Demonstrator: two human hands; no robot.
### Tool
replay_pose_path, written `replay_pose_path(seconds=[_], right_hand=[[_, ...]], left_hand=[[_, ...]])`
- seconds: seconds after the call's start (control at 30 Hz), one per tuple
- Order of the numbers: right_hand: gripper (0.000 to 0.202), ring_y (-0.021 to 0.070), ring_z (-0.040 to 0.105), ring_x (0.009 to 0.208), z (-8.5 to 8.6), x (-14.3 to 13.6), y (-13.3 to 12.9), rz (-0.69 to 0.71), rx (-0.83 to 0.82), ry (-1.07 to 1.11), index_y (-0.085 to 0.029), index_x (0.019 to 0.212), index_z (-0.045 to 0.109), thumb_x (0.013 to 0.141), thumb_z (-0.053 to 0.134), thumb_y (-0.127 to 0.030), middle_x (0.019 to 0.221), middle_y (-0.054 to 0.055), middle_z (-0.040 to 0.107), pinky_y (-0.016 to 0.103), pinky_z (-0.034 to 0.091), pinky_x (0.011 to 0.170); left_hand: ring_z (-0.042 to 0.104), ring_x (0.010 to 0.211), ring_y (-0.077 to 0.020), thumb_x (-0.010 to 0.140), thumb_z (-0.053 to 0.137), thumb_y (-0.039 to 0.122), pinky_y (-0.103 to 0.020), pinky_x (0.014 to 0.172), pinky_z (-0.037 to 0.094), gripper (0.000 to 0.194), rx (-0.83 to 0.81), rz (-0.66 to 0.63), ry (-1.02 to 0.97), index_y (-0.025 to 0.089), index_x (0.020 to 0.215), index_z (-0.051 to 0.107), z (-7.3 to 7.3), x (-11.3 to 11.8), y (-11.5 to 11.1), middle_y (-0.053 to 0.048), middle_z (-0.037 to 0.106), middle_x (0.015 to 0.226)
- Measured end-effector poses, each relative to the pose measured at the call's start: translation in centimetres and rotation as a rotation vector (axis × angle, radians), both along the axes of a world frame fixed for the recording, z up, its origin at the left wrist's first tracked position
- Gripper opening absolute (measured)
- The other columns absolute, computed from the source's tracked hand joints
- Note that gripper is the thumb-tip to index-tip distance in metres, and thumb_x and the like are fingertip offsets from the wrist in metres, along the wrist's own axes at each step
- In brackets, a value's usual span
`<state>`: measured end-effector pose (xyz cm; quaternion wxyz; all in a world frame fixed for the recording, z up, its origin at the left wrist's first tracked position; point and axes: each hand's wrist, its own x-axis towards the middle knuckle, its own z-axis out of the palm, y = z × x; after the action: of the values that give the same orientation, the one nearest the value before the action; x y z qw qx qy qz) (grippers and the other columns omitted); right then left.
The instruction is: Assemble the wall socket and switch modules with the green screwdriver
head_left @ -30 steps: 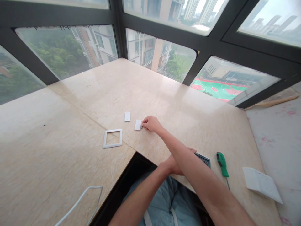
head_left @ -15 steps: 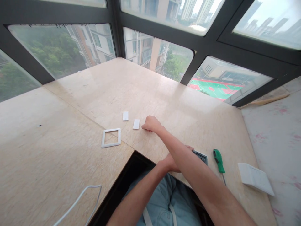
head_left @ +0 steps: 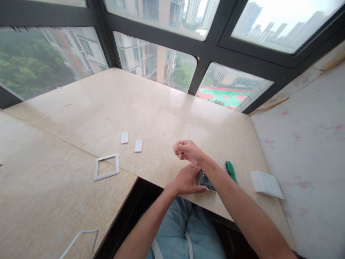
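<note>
My left hand [head_left: 187,180] is at the table's near edge, thumb and fingers on either side of a dark grey wall-switch module [head_left: 207,181] with a pale rim. My right forearm covers part of that module. Above and slightly beyond it, my right hand [head_left: 188,151] is closed in a pinch. A tiny dark tip shows at its fingertips, too small to name. Left of my hands lie two small white rectangular plates [head_left: 138,146] [head_left: 124,137] and a white square switch frame [head_left: 116,164].
A green-handled screwdriver [head_left: 230,171] lies right of my right forearm. Farther right, a white wedge-shaped piece [head_left: 266,184] rests near the papered wall [head_left: 309,154]. A white cable [head_left: 81,235] curves at lower left. Dark-framed windows stand behind the table [head_left: 161,115].
My right hand has moved away from the small white plates, back toward my left hand and the module. The view has turned to the right, so the table items appear farther left.
</note>
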<state>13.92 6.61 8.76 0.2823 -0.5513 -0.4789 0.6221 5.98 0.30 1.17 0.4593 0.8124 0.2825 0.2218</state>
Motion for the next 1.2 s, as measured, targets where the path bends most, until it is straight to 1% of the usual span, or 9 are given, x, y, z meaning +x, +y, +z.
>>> replay_pose_path(seconds=[0.1, 0.2, 0.33, 0.5, 0.63, 0.77, 0.87, 1.0, 1.2], right_hand=[[0.029, 0.0056, 0.044, 0.049, 0.8, 3.6, -2.6, -0.09, -0.006, 0.135, -0.017, 0.085, 0.064, 0.068, 0.073, -0.039, 0.065, -0.003, 0.057, 0.019, 0.036, 0.046], [0.041, 0.0058, 0.046, 0.05, 1.0, 6.7, -5.1, -0.176, -0.038, 0.341, -0.018, 0.105, 0.07, 0.068, 0.078, -0.035, 0.066, -0.004, 0.059, 0.019, 0.04, 0.049], [0.032, 0.0063, 0.048, 0.051, 0.8, 10.1, -8.3, -0.305, 0.002, 0.467, -0.02, 0.1, 0.075, 0.071, 0.079, -0.032, 0.066, -0.004, 0.06, 0.019, 0.041, 0.047], [0.025, 0.0091, 0.057, 0.054, 0.2, 13.1, -11.6, -0.436, 0.103, 0.34, -0.021, 0.089, 0.073, 0.073, 0.082, -0.038, 0.07, -0.001, 0.066, 0.023, 0.048, 0.051], [0.022, 0.016, 0.069, 0.069, -0.7, 14.3, -13.5, -0.515, 0.295, 0.047, -0.021, 0.091, 0.074, 0.08, 0.078, -0.04, 0.081, 0.004, 0.076, 0.029, 0.057, 0.062], [0.017, 0.0206, 0.073, 0.079, -1.0, 14.6, -14.8, -0.403, 0.475, -0.351, -0.025, 0.098, 0.077, 0.089, 0.069, -0.038, 0.088, 0.004, 0.079, 0.036, 0.06, 0.075], [0.013, 0.0223, 0.075, 0.084, -1.1, 14.7, -15.2, -0.274, 0.628, -0.555, -0.028, 0.097, 0.077, 0.091, 0.067, -0.034, 0.093, 0.003, 0.08, 0.037, 0.06, 0.079], [0.015, 0.0224, 0.075, 0.081, -1.6, 15.2, -15.0, -0.124, 0.794, -0.69, -0.027, 0.094, 0.078, 0.095, 0.063, -0.027, 0.09, 0.003, 0.08, 0.037, 0.058, 0.077], [0.021, 0.0195, 0.074, 0.081, -2.2, 15.5, -14.6, -0.008, 0.937, -0.773, -0.022, 0.095, 0.077, 0.099, 0.056, -0.018, 0.09, 0.004, 0.08, 0.035, 0.057, 0.076]], left_hand=[[0.063, 0.102, -0.0362, 0.069, 0.081, 0.047, -0.053, 0.089, 0.053, 0.058, 0.025, 0.027, 0.031, 0.019, 0.115, 0.059, 0.0, -0.1, 0.0, -0.012, 0.068, 0.112], [0.06, 0.114, -0.0346, 0.071, 0.08, 0.041, -0.052, 0.096, 0.051, 0.068, 0.043, 0.011, -0.038, 0.021, 0.13, 0.053, 0.2, -0.2, 0.0, -0.012, 0.064, 0.127], [0.052, 0.132, -0.0333, 0.073, 0.08, 0.041, -0.052, 0.11, 0.044, 0.081, 0.038, 0.004, -0.037, 0.023, 0.144, 0.044, 0.1, -0.3, 0.0, -0.014, 0.053, 0.145], [0.047, 0.139, -0.0355, 0.075, 0.079, 0.044, -0.056, 0.114, 0.04, 0.084, 0.034, 0.023, 0.01, 0.023, 0.147, 0.041, -0.3, -0.5, 0.0, -0.016, 0.049, 0.15], [0.048, 0.139, -0.035, 0.077, 0.078, 0.046, -0.055, 0.114, 0.041, 0.083, 0.042, 0.014, 0.007, 0.024, 0.149, 0.04, -0.2, -0.5, 0.0, -0.015, 0.05, 0.15], [0.046, 0.14, -0.0348, 0.077, 0.079, 0.046, -0.056, 0.116, 0.039, 0.083, 0.02, 0.017, 0.006, 0.025, 0.148, 0.041, -0.1, -0.6, 0.1, -0.015, 0.049, 0.151], [0.046, 0.141, -0.0341, 0.077, 0.079, 0.046, -0.055, 0.117, 0.039, 0.082, 0.004, 0.019, 0.008, 0.026, 0.148, 0.041, 0.1, -0.6, 0.1, -0.014, 0.049, 0.151], [0.047, 0.139, -0.0339, 0.078, 0.079, 0.044, -0.055, 0.116, 0.04, 0.081, 0.002, 0.025, 0.005, 0.026, 0.147, 0.041, 0.2, -0.5, 0.0, -0.014, 0.049, 0.151], [0.046, 0.141, -0.0342, 0.078, 0.078, 0.043, -0.055, 0.117, 0.038, 0.081, 0.0, 0.02, 0.008, 0.025, 0.148, 0.041, -0.1, -0.5, 0.0, -0.014, 0.048, 0.151]])
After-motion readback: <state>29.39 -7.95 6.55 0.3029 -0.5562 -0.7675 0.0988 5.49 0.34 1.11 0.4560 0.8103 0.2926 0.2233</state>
